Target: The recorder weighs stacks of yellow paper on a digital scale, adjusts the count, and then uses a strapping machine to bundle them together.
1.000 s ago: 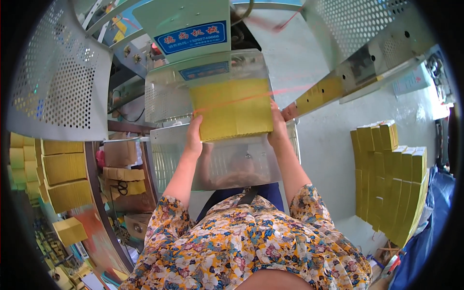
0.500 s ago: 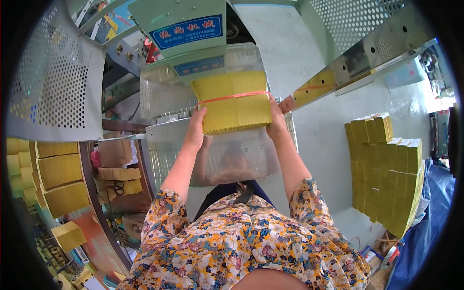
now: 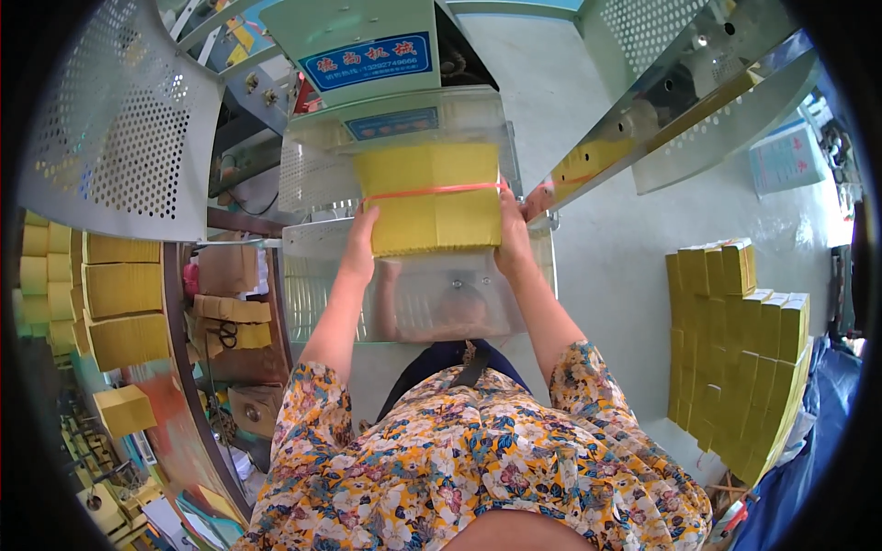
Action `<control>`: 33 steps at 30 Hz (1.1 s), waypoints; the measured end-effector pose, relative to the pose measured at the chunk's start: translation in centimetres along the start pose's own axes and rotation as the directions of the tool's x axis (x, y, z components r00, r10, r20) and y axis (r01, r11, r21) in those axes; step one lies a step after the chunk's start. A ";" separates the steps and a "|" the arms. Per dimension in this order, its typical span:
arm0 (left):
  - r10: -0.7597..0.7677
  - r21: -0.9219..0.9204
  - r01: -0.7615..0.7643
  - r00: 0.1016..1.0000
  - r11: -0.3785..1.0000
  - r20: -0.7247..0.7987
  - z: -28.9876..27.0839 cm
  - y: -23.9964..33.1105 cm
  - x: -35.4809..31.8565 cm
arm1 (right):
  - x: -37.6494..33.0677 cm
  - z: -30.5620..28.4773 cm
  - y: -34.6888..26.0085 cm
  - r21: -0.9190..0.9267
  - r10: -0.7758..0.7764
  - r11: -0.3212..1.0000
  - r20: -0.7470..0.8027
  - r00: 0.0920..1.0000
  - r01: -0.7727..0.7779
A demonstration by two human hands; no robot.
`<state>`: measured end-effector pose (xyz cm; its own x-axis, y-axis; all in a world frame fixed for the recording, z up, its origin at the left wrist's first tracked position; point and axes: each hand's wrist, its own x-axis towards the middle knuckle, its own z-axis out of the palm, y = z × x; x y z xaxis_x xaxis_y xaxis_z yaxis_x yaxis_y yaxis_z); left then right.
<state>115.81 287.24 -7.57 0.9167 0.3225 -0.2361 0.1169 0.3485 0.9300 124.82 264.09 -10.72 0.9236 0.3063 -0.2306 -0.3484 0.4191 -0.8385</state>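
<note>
A thick bundle of yellow paper [image 3: 434, 220], bound across its middle with a pink strap [image 3: 436, 191], is held level in front of me. My left hand [image 3: 362, 241] grips its left side and my right hand [image 3: 513, 234] its right side. The fingers of both hands are partly hidden behind the bundle. Below it is a shiny metal plate [image 3: 432, 308] that mirrors my arms. A clear plastic cover [image 3: 317, 170] stands just beyond the bundle, in front of a pale green machine housing [image 3: 367, 28].
Perforated metal panels [image 3: 110, 147] stand on the left, and a metal rail [image 3: 643, 129] slants off to the right. Stacked yellow bundles [image 3: 726, 349] stand on the right floor. More yellow stacks [image 3: 127, 294] lie at left, near black scissors [image 3: 223, 332] on a shelf.
The bundle has levelled out from a slight tilt and sits a little further left in the picture. Both hands have kept their grip. The whole view has shifted slightly.
</note>
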 end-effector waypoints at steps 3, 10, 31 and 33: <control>-0.058 0.042 0.058 0.998 0.997 0.003 -0.6 0.2 -4.4 | -3.3 0.0 -0.4 -0.039 0.021 0.999 -0.006 1.000 -0.021; 0.006 0.510 0.038 0.996 0.859 -0.086 -4.8 -2.1 -13.2 | -10.3 0.1 -1.4 -0.769 -0.080 0.639 -0.044 0.996 0.017; 0.340 0.728 -0.244 0.940 0.641 0.015 -6.8 -0.1 -13.0 | -9.5 0.4 -3.6 -0.856 -0.250 0.436 0.180 0.951 0.277; 0.332 0.686 -0.270 0.942 0.675 0.044 -7.4 -0.4 -13.1 | -9.8 0.2 -3.2 -0.864 -0.280 0.419 0.169 0.945 0.278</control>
<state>100.93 289.44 -6.91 0.9193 0.3810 0.0988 0.0938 -0.4557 0.8852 116.86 259.93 -5.70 0.9433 0.3167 0.0998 0.2495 -0.4777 -0.8424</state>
